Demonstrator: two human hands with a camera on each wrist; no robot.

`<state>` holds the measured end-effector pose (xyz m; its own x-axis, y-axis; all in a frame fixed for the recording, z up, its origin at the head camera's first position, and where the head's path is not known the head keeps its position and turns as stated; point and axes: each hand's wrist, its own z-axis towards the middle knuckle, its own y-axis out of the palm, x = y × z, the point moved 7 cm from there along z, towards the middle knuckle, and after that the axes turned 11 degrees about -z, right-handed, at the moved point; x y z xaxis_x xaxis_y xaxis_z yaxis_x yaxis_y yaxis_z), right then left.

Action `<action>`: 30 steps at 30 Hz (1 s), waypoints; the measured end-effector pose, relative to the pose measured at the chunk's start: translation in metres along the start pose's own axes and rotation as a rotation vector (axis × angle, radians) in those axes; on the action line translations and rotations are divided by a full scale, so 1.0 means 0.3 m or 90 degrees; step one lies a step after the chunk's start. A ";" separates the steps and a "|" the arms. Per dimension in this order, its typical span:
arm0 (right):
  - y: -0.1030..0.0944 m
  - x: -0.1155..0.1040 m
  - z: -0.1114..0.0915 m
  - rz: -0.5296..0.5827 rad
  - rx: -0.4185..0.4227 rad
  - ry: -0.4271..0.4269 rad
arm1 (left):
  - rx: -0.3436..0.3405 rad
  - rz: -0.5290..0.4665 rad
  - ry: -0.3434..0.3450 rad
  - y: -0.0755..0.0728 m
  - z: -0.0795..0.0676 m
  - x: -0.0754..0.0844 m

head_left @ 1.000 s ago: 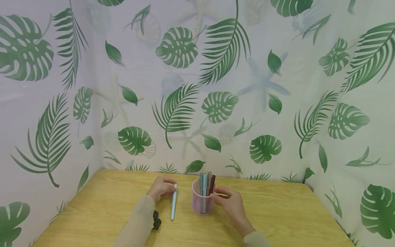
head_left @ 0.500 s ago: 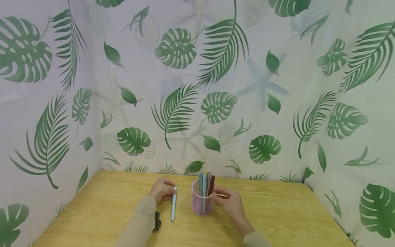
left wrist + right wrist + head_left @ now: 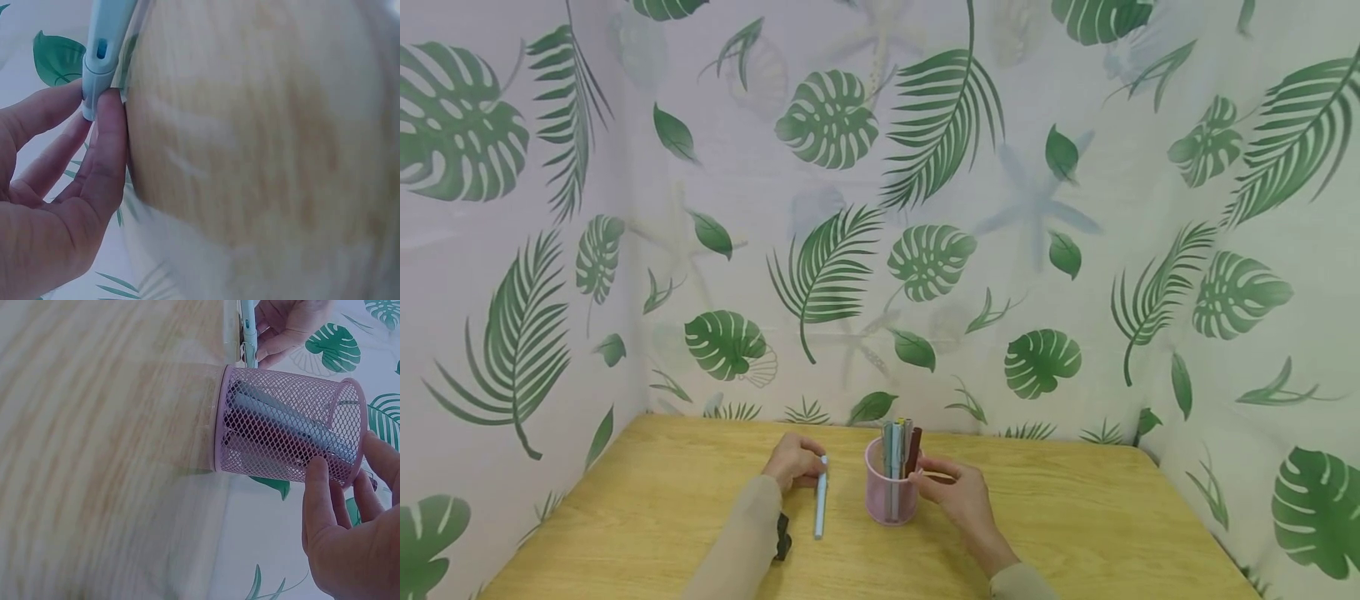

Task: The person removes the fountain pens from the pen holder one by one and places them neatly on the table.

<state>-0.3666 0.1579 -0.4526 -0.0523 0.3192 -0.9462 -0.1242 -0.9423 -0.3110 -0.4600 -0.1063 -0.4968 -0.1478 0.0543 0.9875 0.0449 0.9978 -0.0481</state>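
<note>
My left hand [image 3: 793, 462] pinches the far end of a light blue pen [image 3: 821, 508] between thumb and fingers. The pen points toward me, left of the pink mesh pen holder [image 3: 880, 502]. In the left wrist view, the thumb and fingertips grip the tip end of the pen [image 3: 107, 37]. My right hand [image 3: 958, 497] holds the holder's right side at the rim, thumb and fingers on either side of the mesh [image 3: 281, 419]. Several pens [image 3: 897, 446] stand in the holder, among them light blue ones and a dark red one [image 3: 914, 448].
The wooden table [image 3: 1075, 525] carries the holder and the pen. Behind it and along both sides hang white sheets [image 3: 940, 333] printed with green leaves. A black piece [image 3: 783, 537] shows at the left wrist.
In the head view the pen's far end, with the left fingers, has come down very slightly. The right hand and the pen holder stay as they were.
</note>
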 end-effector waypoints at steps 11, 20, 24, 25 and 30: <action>-0.001 0.004 0.000 0.001 0.000 -0.010 | 0.013 0.006 -0.012 0.002 -0.006 -0.002; 0.001 0.006 0.000 -0.001 -0.004 -0.009 | 0.006 0.017 -0.012 0.002 -0.001 -0.009; 0.001 0.003 -0.001 -0.001 -0.004 -0.009 | 0.007 0.018 -0.014 0.001 0.006 -0.014; 0.000 0.001 -0.002 -0.003 -0.003 -0.008 | 0.009 0.017 -0.017 0.001 0.007 -0.015; -0.003 -0.003 -0.002 -0.015 0.002 -0.011 | 0.013 0.017 -0.025 0.003 0.009 -0.016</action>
<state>-0.3659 0.1585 -0.4514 -0.0663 0.3429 -0.9370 -0.1282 -0.9342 -0.3328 -0.4618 -0.1057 -0.5019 -0.1850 0.0813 0.9794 0.0285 0.9966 -0.0774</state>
